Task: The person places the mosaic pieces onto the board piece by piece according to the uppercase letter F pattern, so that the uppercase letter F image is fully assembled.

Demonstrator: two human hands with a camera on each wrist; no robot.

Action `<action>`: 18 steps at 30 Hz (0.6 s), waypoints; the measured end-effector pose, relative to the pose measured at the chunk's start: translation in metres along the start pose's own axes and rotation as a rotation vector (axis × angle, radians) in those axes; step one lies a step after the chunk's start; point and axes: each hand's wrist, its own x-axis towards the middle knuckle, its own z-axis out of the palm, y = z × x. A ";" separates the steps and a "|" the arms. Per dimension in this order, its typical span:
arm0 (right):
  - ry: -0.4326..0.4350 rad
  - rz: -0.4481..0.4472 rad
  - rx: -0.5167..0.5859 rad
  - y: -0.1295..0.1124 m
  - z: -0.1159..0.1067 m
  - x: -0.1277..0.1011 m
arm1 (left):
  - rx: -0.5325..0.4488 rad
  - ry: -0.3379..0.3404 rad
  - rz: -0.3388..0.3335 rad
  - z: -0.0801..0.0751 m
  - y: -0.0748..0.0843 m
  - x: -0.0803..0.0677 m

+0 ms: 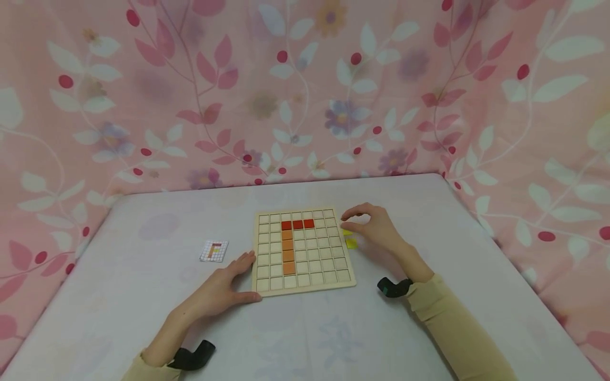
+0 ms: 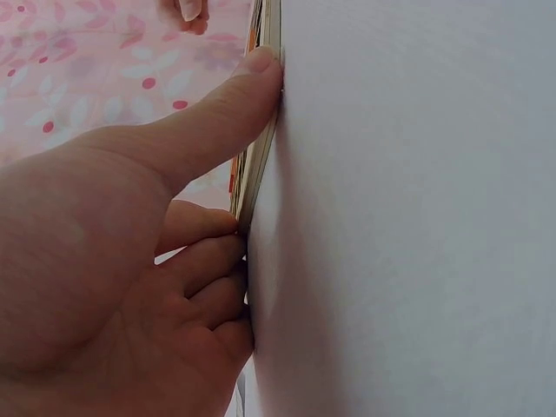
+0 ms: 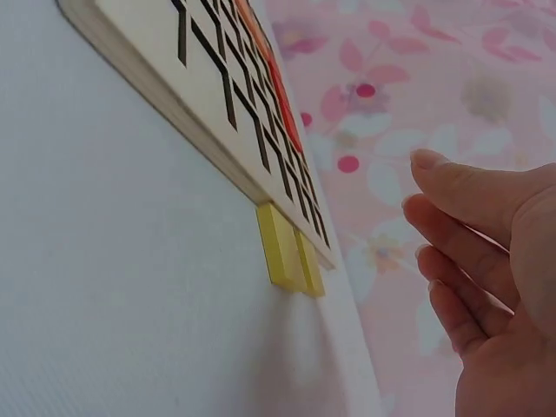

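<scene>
A wooden grid board lies flat on the table. Three red tiles form a row in its upper part, and below the leftmost of them runs a column of several orange tiles. My left hand touches the board's near left corner, thumb on the near edge and fingers along the left side. Above the table by the board's far right side is my right hand, its loosely bent fingers holding nothing. Two yellow tiles lie against the right edge of the board, below that hand.
Left of the board lies a small card printed with a grid and a coloured pattern. A pale cloth covers the table. Pink floral fabric hangs behind it and at both sides.
</scene>
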 end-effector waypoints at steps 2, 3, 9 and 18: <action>0.016 0.024 -0.017 0.007 -0.007 0.001 | 0.002 0.000 0.001 0.000 0.001 0.000; 0.022 0.042 -0.024 0.010 -0.010 0.001 | 0.004 0.000 0.002 0.001 0.001 0.000; -0.019 0.120 -0.017 0.025 -0.015 0.002 | -0.006 0.003 -0.002 0.000 0.001 -0.002; -0.101 0.149 -0.007 0.045 -0.008 -0.001 | 0.002 -0.001 -0.013 0.001 -0.001 -0.001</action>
